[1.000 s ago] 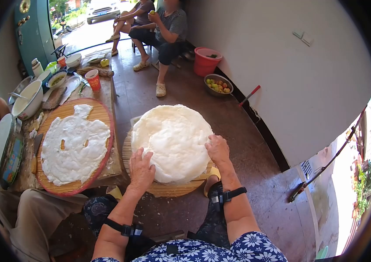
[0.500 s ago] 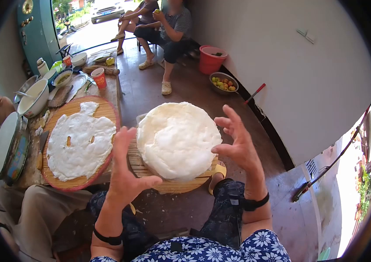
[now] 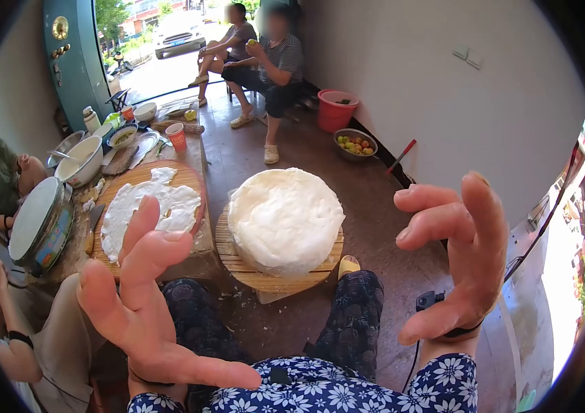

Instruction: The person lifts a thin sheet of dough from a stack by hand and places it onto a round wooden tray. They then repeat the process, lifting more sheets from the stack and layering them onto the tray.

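A round white mass of dough point(image 3: 285, 220) sits on a slatted round board point(image 3: 237, 258) in front of my knees. My left hand point(image 3: 154, 296) is raised to the left of it and nearer to the camera, fingers spread, nothing held. On the right, my right hand point(image 3: 461, 255) is up as well, its fingers curved and apart, holding nothing. Neither hand touches the dough. Behind my left fingers, a flat white sheet point(image 3: 137, 206) with holes lies on another round slatted board point(image 3: 192, 182), partly hidden.
The table point(image 3: 199, 148) at left bears a large bowl point(image 3: 86, 165), a red cup point(image 3: 176, 138) and a drum-like round object point(image 3: 41, 227). People sit at the left and by the doorway. A red bucket point(image 3: 337, 113) and a fruit basin point(image 3: 354, 146) stand by the wall.
Both hands have moved apart and come up closer to the camera, away from the dough. The view has tilted a little, and a seated person at the left shows more.
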`<state>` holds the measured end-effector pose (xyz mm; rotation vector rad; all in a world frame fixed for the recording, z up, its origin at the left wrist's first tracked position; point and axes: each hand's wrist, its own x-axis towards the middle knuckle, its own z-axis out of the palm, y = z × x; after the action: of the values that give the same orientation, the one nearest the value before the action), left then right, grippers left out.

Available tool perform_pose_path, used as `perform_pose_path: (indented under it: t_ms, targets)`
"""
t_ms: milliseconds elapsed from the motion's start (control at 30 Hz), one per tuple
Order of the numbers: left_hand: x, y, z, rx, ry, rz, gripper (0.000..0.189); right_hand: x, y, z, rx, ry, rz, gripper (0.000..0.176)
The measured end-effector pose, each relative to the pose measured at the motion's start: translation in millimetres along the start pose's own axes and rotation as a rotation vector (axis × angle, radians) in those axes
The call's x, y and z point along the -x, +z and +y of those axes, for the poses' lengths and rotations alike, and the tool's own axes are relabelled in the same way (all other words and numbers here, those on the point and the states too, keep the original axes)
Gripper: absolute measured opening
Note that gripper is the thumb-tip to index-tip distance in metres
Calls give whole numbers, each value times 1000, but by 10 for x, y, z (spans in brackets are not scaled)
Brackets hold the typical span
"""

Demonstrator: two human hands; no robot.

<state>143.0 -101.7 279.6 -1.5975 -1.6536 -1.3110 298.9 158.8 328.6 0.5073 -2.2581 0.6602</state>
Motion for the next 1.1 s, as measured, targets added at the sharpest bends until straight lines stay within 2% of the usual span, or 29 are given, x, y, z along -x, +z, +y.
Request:
perform_pose_path:
  t_ms: [67, 167, 233, 267, 333, 467, 600, 667, 700, 767, 800, 833, 900, 933, 1033, 1100]
  targets:
    - [-49, -41, 222, 6, -70, -69, 152, 30, -61, -175, -8, -30, -17, 134]
    - [-77, -87, 399, -53, -15, -90, 148, 79, -244, -382, 94, -72, -127, 134]
    - [-96, -126, 427, 35, 131, -73, 146, 96, -355, -466, 114, -92, -163, 134]
    - [-95, -153, 489, 35, 142, -70, 146, 108, -409, -529, 135, -111, -206, 133]
    - [-120, -209, 580, -115, 233, -146, 145, 70, -456, -556, 131, -163, -224, 133]
    - [-102, -206, 654, -91, 248, -177, 143, 46, -525, -668, 151, -201, -294, 132]
    - [-80, -187, 691, -83, 224, -180, 143, 105, -503, -696, 164, -159, -260, 131]
    - [-65, -148, 701, -68, 227, -176, 143, 139, -454, -676, 153, -188, -183, 124]
    - [-46, -110, 723, -50, 178, -149, 142, 176, -403, -671, 153, -190, -185, 124]
    - [-20, -74, 667, -33, 133, -116, 141, 235, -257, -644, 110, -114, -25, 108]
    - [-5, -42, 570, -38, 83, -96, 135, 194, -209, -584, 114, -117, -25, 108]
    - [11, 7, 457, -41, 32, -77, 129, 123, -165, -495, 135, -96, -102, 96]
    - [14, 305, 187, -11, -137, -49, 71, 35, 28, -292, 202, -28, -219, 71]
    - [104, 450, -36, -29, -225, -136, 65, 11, 172, -157, 253, 15, -257, 58]
    - [568, 921, -757, 86, -605, -348, 51, 62, 567, 399, 470, 105, -471, 49]
    - [1019, 1245, -1142, 115, -659, -381, 51, 39, 798, 709, 486, 133, -524, 45]
